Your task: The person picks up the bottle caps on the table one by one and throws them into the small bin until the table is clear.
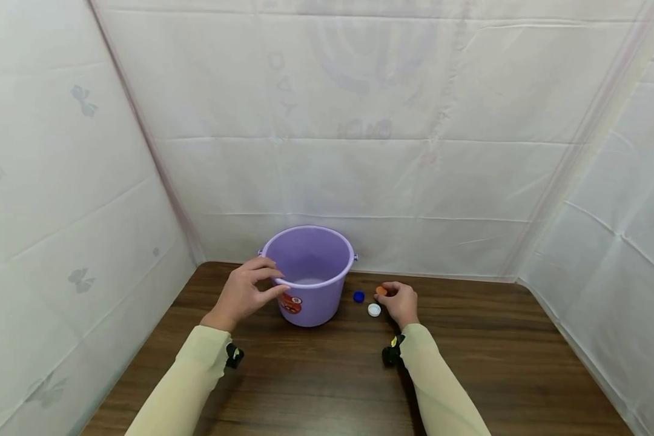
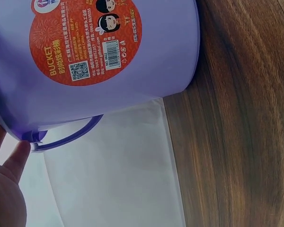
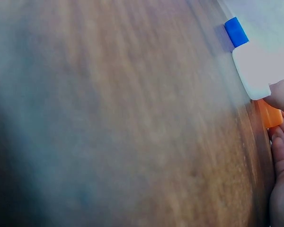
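Observation:
A purple bucket (image 1: 318, 303) stands upright on the wooden table, its red label (image 2: 85, 42) facing the near side. My left hand (image 1: 244, 292) holds the bucket's rim at the left, with the thumb close to the handle joint (image 2: 34, 137) in the left wrist view. To the right of the bucket, my right hand (image 1: 402, 301) pinches an orange bottle cap (image 1: 381, 290) between thumb and fingers, low at the tabletop. Beside that hand lie a white bottle cap (image 1: 374, 310), hollow side up, and a blue bottle cap (image 1: 358, 297) nearer the bucket.
Pale sheeting (image 1: 360, 181) hangs behind the table's far edge and at both sides. The bucket's thin purple handle (image 2: 73, 137) hangs down at its far side. Dark wood tabletop (image 1: 316, 375) stretches between my forearms.

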`<action>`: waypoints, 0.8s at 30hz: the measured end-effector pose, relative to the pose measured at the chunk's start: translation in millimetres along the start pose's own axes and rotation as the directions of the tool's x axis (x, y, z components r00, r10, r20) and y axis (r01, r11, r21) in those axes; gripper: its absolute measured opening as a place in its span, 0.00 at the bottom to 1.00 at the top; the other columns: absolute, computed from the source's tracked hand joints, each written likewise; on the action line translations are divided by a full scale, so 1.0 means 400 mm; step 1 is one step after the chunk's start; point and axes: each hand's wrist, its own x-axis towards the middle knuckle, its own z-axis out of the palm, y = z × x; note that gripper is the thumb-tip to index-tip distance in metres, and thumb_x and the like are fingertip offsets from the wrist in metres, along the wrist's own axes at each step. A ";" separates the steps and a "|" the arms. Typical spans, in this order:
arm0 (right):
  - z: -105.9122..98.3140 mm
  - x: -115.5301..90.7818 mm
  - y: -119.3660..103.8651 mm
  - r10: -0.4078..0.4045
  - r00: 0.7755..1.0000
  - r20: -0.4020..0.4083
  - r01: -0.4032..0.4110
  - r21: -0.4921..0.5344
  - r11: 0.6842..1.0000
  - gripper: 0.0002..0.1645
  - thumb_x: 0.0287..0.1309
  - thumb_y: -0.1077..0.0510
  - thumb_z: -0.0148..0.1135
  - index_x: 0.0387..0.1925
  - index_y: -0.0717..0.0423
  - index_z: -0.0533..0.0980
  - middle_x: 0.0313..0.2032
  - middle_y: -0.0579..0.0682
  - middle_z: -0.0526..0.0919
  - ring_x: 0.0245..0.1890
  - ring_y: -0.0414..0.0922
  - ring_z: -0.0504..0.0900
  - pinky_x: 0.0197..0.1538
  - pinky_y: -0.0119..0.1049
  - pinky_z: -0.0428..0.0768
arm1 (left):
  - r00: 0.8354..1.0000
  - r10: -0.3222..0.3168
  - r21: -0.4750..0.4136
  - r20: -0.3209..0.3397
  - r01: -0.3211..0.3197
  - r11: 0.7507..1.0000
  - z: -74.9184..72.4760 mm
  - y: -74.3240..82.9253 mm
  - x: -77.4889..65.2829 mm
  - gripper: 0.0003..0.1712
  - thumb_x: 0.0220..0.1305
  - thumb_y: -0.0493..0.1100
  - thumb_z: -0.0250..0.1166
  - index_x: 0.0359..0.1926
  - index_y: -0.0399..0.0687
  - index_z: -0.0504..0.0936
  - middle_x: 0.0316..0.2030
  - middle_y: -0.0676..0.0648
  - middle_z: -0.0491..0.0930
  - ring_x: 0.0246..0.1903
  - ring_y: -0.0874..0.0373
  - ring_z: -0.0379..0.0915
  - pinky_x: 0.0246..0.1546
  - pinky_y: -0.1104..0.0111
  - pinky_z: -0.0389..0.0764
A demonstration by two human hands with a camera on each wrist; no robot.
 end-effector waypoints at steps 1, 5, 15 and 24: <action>0.002 0.001 0.001 0.003 1.000 0.001 -0.003 0.003 1.000 0.22 0.48 0.58 0.81 0.46 0.60 0.87 0.42 0.56 0.90 0.45 0.52 0.86 0.53 0.49 0.83 | 1.000 -0.001 0.001 0.000 0.001 1.000 -0.001 0.000 0.000 0.15 0.49 0.50 0.83 0.36 0.53 0.91 0.43 0.53 0.84 0.47 0.57 0.81 0.51 0.56 0.85; 0.003 0.005 0.001 0.005 1.000 -0.002 -0.005 0.010 1.000 0.22 0.48 0.58 0.82 0.46 0.60 0.87 0.42 0.56 0.90 0.45 0.52 0.86 0.52 0.49 0.83 | 1.000 -0.009 -0.005 0.003 0.010 1.000 -0.002 -0.002 0.000 0.15 0.49 0.50 0.83 0.36 0.53 0.91 0.44 0.53 0.84 0.47 0.57 0.80 0.52 0.56 0.85; 0.001 0.002 -0.005 0.006 1.000 0.006 -0.006 0.032 0.999 0.22 0.48 0.59 0.81 0.47 0.60 0.87 0.43 0.57 0.90 0.46 0.53 0.85 0.53 0.48 0.82 | 1.000 0.003 -0.003 -0.014 -0.003 1.000 -0.006 -0.002 0.000 0.14 0.48 0.49 0.84 0.36 0.53 0.91 0.43 0.53 0.84 0.47 0.57 0.80 0.51 0.56 0.85; 0.003 0.001 -0.011 0.014 1.000 0.008 -0.014 0.011 1.000 0.22 0.49 0.60 0.80 0.47 0.60 0.86 0.43 0.57 0.90 0.45 0.52 0.85 0.53 0.50 0.83 | 1.000 0.017 0.004 -0.013 -0.016 1.000 -0.009 -0.005 0.000 0.14 0.48 0.49 0.84 0.35 0.53 0.91 0.43 0.52 0.85 0.47 0.56 0.81 0.53 0.54 0.84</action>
